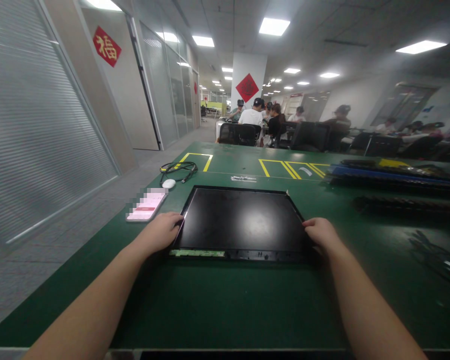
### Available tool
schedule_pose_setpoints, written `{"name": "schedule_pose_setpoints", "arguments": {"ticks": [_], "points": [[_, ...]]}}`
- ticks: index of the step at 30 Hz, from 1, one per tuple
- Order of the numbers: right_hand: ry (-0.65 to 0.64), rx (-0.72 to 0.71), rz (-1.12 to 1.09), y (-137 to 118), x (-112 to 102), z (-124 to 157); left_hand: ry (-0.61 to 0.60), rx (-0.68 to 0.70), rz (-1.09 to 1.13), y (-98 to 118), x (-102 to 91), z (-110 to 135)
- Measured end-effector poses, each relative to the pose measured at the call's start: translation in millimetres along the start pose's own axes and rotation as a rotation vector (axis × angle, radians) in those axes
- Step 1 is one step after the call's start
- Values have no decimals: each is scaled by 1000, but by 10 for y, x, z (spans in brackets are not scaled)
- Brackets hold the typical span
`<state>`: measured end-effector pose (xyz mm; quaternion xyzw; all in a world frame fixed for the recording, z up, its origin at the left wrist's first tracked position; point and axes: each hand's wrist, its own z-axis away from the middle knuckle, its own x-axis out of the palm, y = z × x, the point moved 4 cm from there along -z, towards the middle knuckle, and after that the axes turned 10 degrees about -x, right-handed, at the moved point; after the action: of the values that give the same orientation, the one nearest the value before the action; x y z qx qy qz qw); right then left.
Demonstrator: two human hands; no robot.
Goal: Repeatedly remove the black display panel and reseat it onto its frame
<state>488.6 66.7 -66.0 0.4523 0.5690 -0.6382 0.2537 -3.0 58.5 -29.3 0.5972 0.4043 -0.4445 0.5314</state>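
Observation:
A black display panel (pixel 225 220) is on the green table, its dark screen facing up and reflecting a ceiling light. Along its near edge runs a green circuit strip (pixel 197 253), on the left half. My left hand (pixel 164 230) grips the panel's left edge, fingers closed around it. On the opposite side, my right hand (pixel 322 234) pinches the right edge between thumb and fingers. The undersides of both hands' grips are hidden. Whether the panel touches the table all along its underside, I cannot tell.
Left of the panel lie a phone (pixel 147 206), a white mouse (pixel 169 184) and a coiled black cable (pixel 180 171). Small silvery pieces (pixel 243 178) lie beyond it. At right are long dark strips (pixel 393 175) and more cables (pixel 435 257). Seated people (pixel 252 116) are in the background.

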Motion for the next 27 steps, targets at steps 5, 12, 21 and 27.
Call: {"name": "schedule_pose_setpoints", "arguments": {"ticks": [5,12,21,27], "points": [[-13,101,-213,95,46,-29,-20,-24,8,-7,5,5],[-45,147,-297,99,65,-18,-5,-136,137,-72,-12,1],[-33,112,-292,189,121,-63,19,-247,462,-104,2,5],[-27,134,-283,195,105,-51,-79,-353,1072,-117,30,3]]}}
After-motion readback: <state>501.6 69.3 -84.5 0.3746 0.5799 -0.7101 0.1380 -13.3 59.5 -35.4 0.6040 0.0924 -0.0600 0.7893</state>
